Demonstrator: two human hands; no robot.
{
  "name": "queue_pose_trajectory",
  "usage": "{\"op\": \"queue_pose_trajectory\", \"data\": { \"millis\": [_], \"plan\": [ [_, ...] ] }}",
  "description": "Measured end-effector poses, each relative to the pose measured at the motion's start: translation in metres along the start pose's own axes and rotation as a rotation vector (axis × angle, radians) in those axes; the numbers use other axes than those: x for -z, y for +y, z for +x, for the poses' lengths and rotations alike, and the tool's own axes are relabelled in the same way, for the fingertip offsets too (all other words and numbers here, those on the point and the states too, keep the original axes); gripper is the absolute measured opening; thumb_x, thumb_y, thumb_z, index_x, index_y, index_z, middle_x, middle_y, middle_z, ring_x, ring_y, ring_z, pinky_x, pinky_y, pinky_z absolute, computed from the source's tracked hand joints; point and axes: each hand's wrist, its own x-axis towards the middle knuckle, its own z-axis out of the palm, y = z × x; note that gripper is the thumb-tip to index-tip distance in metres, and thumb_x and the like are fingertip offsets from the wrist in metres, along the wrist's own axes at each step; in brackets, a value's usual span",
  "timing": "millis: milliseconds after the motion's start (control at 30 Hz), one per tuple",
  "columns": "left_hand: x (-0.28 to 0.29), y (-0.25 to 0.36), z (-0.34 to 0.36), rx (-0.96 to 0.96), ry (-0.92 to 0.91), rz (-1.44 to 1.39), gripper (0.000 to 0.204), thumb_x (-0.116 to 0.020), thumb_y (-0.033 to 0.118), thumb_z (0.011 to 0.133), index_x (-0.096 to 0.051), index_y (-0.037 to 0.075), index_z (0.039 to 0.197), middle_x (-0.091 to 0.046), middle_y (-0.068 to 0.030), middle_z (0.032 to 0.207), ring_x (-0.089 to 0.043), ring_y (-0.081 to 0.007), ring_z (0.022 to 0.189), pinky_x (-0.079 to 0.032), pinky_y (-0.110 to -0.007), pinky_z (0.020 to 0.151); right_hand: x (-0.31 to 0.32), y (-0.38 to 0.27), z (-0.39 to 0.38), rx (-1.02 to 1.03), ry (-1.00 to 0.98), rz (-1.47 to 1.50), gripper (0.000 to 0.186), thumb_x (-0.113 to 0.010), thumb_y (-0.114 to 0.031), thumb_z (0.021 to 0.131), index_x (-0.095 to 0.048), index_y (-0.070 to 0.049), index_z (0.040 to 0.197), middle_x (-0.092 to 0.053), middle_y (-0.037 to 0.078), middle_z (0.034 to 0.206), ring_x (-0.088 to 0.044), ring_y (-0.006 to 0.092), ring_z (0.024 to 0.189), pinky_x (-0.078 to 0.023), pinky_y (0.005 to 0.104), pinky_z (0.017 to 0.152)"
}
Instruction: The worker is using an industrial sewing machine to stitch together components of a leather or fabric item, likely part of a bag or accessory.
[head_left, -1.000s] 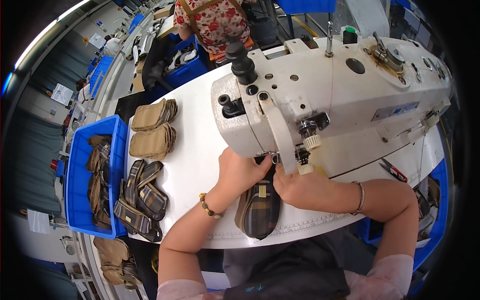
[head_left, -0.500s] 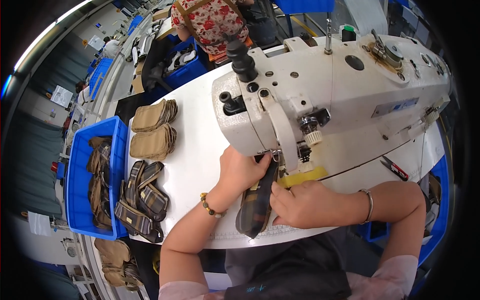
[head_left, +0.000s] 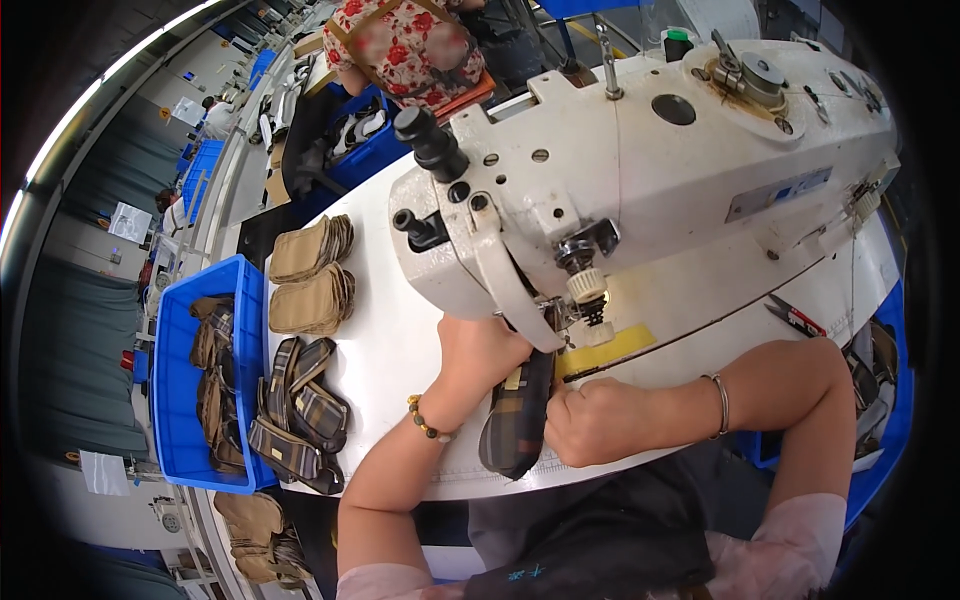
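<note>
A dark plaid fabric piece (head_left: 513, 432), long with a rounded near end, lies under the front of a white sewing machine (head_left: 640, 170). My left hand (head_left: 478, 352) is on the left side of the piece, close to the needle area; the machine head hides its fingertips. On the other side my right hand (head_left: 592, 422) is closed, its curled fingers at the right edge of the fabric. The needle and the far end of the piece are mostly hidden by the machine's curved guard. A yellow strip (head_left: 610, 350) is on the machine bed just beyond my right hand.
At the left, a blue bin (head_left: 262, 330) holds plaid pieces. Beside it are more plaid pieces (head_left: 318, 400) and two stacks of tan pieces (head_left: 305, 300). Red-and-black thread snips (head_left: 797, 316) lie at the right. A person in a floral top (head_left: 405, 55) sits beyond the table.
My view has shifted, so the machine appears further left. My left fingers have gone behind the machine head, and my right fingers are curled tighter at the fabric edge.
</note>
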Motion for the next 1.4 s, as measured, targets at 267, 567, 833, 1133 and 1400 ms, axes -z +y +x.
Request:
{"op": "queue_pose_trajectory", "data": {
  "millis": [267,567,833,1133,1400],
  "plan": [
    [0.014,0.013,-0.026,-0.421,0.048,0.305,0.028,-0.07,0.011,0.07,-0.074,0.012,0.098,-0.065,-0.0046,0.097,-0.064,-0.0241,0.084,-0.051,-0.034,0.06,0.007,-0.002,-0.006,-0.021,-0.061,-0.084,0.017,-0.062,-0.019,0.067,-0.059,-0.004,0.061,-0.067,0.025,0.076,-0.056,0.0145,0.051,-0.034,0.0254,0.037],
    [0.012,0.017,-0.03,-0.502,0.076,0.294,0.033,-0.066,0.005,0.072,-0.075,0.012,0.103,-0.064,-0.0033,0.101,-0.064,-0.0251,0.082,-0.051,-0.035,0.059,0.012,-0.006,-0.006,-0.097,-0.133,0.023,0.027,-0.063,-0.02,0.062,-0.068,0.006,0.066,-0.067,0.036,0.081,-0.053,0.0137,0.042,-0.038,0.0279,0.034],
    [0.013,0.012,-0.03,-0.385,-0.011,0.358,0.038,-0.066,0.011,0.076,-0.072,0.015,0.113,-0.062,-0.0037,0.105,-0.06,-0.0237,0.095,-0.051,-0.034,0.072,0.007,0.004,-0.003,-0.083,-0.091,-0.029,0.032,-0.063,-0.021,0.064,-0.07,0.01,0.07,-0.067,0.038,0.082,-0.061,0.0166,0.047,-0.043,0.0286,0.035],
    [0.03,0.021,-0.043,-0.536,-0.131,0.2,0.038,-0.064,0.006,0.071,-0.074,0.009,0.108,-0.067,-0.0035,0.115,-0.063,-0.029,0.112,-0.055,-0.037,0.085,0.015,-0.007,-0.007,-0.063,-0.157,-0.051,0.021,-0.063,-0.02,0.067,-0.058,-0.002,0.057,-0.068,0.035,0.083,-0.056,0.0145,0.043,-0.036,0.0255,0.036],
    [0.028,0.022,-0.045,-0.535,-0.142,0.215,0.04,-0.063,0.007,0.072,-0.073,0.009,0.11,-0.066,-0.0038,0.118,-0.061,-0.0282,0.116,-0.053,-0.037,0.091,0.026,-0.006,-0.003,-0.019,-0.223,-0.017,0.021,-0.063,-0.02,0.063,-0.066,0.0,0.063,-0.066,0.041,0.086,-0.063,0.0198,0.05,-0.041,0.0271,0.036]
  ]
}}
